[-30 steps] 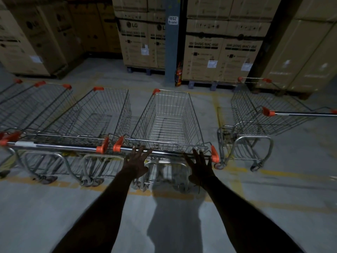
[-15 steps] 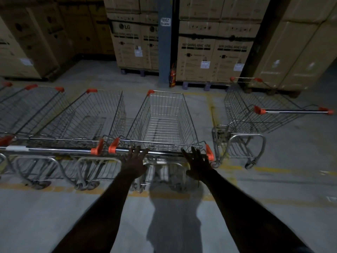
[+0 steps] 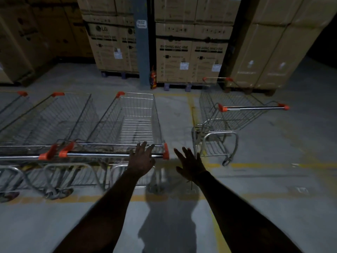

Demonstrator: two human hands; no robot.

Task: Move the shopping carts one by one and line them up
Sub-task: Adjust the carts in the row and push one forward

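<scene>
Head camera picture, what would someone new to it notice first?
Two bare arms reach forward: the left hand lies spread on the handle of the nearest shopping cart in a row across the left, while the right hand hangs open beside it. One stray cart stands apart at right, turned sideways. Stacked washing-machine boxes wall the back.

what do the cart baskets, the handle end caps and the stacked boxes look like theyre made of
Cart basket: thin metal wire in a grid, silvery, likely plated steel; it glints. Handle end cap: orange, matte, probably moulded plastic. Handle bar: polished metal tube with a bright reflection. Stacked boxes: brown corrugated cardboard with printed text and paper labels.
</scene>
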